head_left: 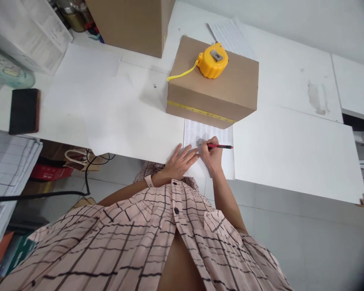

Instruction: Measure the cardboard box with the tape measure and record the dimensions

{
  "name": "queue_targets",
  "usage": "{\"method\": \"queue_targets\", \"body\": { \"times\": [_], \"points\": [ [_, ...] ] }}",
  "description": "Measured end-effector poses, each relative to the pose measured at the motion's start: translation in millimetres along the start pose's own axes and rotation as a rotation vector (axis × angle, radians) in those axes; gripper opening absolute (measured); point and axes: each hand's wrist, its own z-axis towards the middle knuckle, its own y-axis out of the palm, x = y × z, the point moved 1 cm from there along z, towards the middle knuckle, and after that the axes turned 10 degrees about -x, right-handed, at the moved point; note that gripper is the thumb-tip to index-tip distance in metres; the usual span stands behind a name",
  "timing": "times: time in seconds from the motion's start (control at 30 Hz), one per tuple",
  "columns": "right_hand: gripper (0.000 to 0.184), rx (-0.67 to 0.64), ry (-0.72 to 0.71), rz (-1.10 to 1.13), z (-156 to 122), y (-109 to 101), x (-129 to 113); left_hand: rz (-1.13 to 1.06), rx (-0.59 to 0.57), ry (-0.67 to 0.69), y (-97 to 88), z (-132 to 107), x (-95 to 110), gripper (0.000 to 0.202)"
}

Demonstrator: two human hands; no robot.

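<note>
A red pen (223, 146) is gripped in my right hand (211, 155), which rests on a printed sheet (227, 161) at the table's front edge. My left hand (182, 161) lies flat with its fingers stretched out on the sheet's left side, close to the right hand. Just behind the sheet stands a closed cardboard box (197, 95), covering the sheet's far end. On top of the box sits a yellow tape measure (212, 60) with a yellow wrist strap. A yellow band with marks runs along the box's front side.
A larger cardboard box (127, 24) stands at the back. Further left are blank white paper (85, 81), a dark phone (24, 111), a white carton (30, 32) and a pale green bottle (10, 70). Another printed sheet (233, 36) lies behind the smaller box. A black cable (63, 194) hangs below left.
</note>
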Motion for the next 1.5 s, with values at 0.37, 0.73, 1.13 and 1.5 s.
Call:
{"method": "queue_targets", "body": {
  "times": [0.37, 0.73, 1.13, 1.5],
  "points": [
    [0.026, 0.171, -0.099, -0.572, -16, -56, 24, -0.086, -0.079, 0.019, -12.4, -5, -2, 0.078],
    [0.047, 0.199, -0.086, -0.793, -4, -50, 52, -0.216, 0.722, -0.049, -223.0, 54, -55, 0.043],
    [0.033, 0.456, -0.198, -0.389, -9, -59, 38, -0.528, 0.454, -0.209, -222.6, 120, -70, 0.046],
    [0.054, -0.17, 0.035, 0.631, 17, -81, -91, -1.011, -0.079, 0.271, -216.5, 62, -21, 0.042]
  ]
}}
